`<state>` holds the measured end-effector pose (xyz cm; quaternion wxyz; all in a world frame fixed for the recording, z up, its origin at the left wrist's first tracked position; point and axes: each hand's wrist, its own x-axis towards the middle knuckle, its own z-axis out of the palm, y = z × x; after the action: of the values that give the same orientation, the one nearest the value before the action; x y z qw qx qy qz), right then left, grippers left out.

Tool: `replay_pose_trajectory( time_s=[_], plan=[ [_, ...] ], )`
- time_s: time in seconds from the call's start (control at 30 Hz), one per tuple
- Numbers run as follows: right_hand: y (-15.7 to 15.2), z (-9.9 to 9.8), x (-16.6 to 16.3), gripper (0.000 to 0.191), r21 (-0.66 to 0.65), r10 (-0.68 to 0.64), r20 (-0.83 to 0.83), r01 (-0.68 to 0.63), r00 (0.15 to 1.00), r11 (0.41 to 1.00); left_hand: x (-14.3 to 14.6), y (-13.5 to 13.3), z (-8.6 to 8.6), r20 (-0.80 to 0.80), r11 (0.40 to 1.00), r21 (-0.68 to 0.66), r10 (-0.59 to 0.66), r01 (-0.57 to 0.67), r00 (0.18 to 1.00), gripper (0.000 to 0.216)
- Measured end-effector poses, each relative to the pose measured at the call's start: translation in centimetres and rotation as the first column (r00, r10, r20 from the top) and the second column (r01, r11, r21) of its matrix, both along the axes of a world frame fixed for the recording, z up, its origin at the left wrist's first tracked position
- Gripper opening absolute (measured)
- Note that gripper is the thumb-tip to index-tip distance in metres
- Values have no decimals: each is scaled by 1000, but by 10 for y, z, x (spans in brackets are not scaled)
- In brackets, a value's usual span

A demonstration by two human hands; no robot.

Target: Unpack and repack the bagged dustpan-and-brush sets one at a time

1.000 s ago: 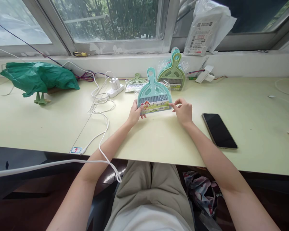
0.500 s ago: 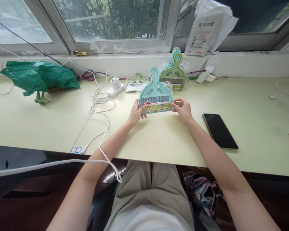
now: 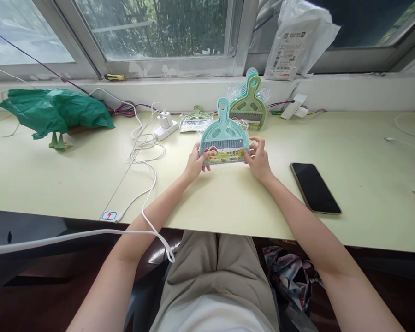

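Between my hands, a turquoise dustpan and brush set (image 3: 224, 133) in clear wrap is held upright, its handle pointing up and a printed label across the brush. My left hand (image 3: 195, 162) grips its lower left edge, thumb in front and fingers behind. At the lower right corner, my right hand (image 3: 258, 159) pinches the edge with the thumb on the label; some of its fingers are raised and bent. Behind it, a row of wrapped dustpan sets (image 3: 251, 103) leans on the wall, a green one foremost. A green dustpan set (image 3: 196, 121) lies to the left of these.
A black phone (image 3: 315, 188) lies to the right on the pale table (image 3: 373, 193). To the left are a power strip (image 3: 166, 130), tangled white cables (image 3: 147, 152) and a green plastic bag (image 3: 55, 110). A white cable hangs across my left forearm. A white package (image 3: 288, 50) stands on the sill.
My right hand has shifted slightly left and its upper fingers have lifted at the dustpan's right edge. The dustpan set and my left hand stay nearly in place.
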<state>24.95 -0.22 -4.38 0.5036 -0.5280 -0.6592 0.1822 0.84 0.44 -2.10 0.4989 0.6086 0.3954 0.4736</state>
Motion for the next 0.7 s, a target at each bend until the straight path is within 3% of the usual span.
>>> replay_pose_trajectory(
  time_s=[0.3, 0.7],
  plan=[
    [-7, 8, -4, 36, -51, 13, -75, -17, 997, 999, -1, 2, 0, 26, 1000, -12, 2, -1, 1000, 32],
    [-9, 13, -3, 23, -27, 54, 1, -54, 999, 998, -1, 2, -1, 24, 1000, -3, 10, -10, 1000, 29]
  ],
)
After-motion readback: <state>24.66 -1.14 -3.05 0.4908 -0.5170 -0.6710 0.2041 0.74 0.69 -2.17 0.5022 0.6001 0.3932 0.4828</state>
